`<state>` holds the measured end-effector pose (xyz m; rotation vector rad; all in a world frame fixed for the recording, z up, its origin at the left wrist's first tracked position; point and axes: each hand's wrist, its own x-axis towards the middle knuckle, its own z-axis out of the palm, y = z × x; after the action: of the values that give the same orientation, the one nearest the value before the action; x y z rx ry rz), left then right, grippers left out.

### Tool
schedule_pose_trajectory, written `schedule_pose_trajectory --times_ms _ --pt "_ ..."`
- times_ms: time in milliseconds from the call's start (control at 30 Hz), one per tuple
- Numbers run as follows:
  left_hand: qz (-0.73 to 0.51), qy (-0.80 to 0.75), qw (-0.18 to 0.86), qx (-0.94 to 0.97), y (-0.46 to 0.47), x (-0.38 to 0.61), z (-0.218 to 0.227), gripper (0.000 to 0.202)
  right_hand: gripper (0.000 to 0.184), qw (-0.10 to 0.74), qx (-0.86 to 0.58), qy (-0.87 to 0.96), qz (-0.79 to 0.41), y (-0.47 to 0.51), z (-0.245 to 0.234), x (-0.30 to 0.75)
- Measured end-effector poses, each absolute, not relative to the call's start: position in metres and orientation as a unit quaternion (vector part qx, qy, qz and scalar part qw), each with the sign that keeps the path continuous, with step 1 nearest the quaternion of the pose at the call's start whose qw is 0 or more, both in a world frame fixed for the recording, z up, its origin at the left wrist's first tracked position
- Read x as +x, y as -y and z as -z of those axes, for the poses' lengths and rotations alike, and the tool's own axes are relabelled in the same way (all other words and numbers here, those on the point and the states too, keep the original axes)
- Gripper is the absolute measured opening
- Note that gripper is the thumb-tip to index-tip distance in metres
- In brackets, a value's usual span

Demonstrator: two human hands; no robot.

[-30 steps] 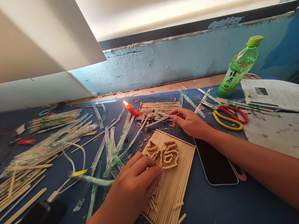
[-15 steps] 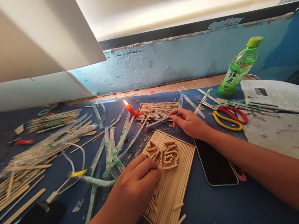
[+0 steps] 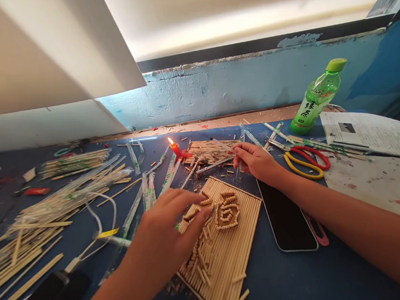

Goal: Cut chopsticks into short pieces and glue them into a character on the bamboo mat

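A mat of wooden sticks (image 3: 229, 254) lies on the blue table, with small curled stick shapes (image 3: 227, 210) laid on its far half and short stick pieces near its left edge. My left hand (image 3: 165, 231) hovers over the mat's left side, fingers spread and somewhat blurred, fingertips near a curled piece. Beyond the mat, my right hand (image 3: 254, 160) pinches a thin stick (image 3: 227, 147). The stick points left toward a lit red candle (image 3: 175, 147).
A black phone (image 3: 288, 214) lies right of the mat. Red-and-yellow scissors (image 3: 304, 160), a green tea bottle (image 3: 315, 97) and a printed paper (image 3: 372, 134) are at the right. Chopsticks and plastic wrappers (image 3: 51, 198) cover the left. A second stick mat (image 3: 209, 150) lies behind the candle.
My left hand lifted from the mat's edge and spread its fingers over the mat. Short pieces now lie scattered at the mat's left. The right hand shifted slightly.
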<state>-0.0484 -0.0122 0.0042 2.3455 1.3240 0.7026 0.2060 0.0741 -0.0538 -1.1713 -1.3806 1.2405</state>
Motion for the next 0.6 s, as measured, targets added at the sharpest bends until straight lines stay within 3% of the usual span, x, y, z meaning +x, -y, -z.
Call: schedule_pose_trajectory --times_ms 167,267,400,600 --pt "-0.206 -0.551 0.318 0.744 -0.027 -0.028 -0.012 0.068 0.018 0.461 -0.434 0.545 -0.549 -0.059 0.014 0.203" --pt "-0.232 -0.474 0.460 0.714 -0.039 -0.009 -0.010 0.060 0.016 0.462 -0.386 0.544 -0.585 -0.047 -0.006 0.201" --pt "-0.190 -0.378 0.614 0.666 -0.031 0.002 -0.020 0.030 0.014 0.500 -0.363 0.543 -0.569 -0.043 -0.020 0.207" --pt "0.048 -0.380 0.684 0.621 0.003 -0.057 -0.047 0.042 0.016 0.584 -0.390 0.496 -0.511 -0.059 -0.037 0.242"
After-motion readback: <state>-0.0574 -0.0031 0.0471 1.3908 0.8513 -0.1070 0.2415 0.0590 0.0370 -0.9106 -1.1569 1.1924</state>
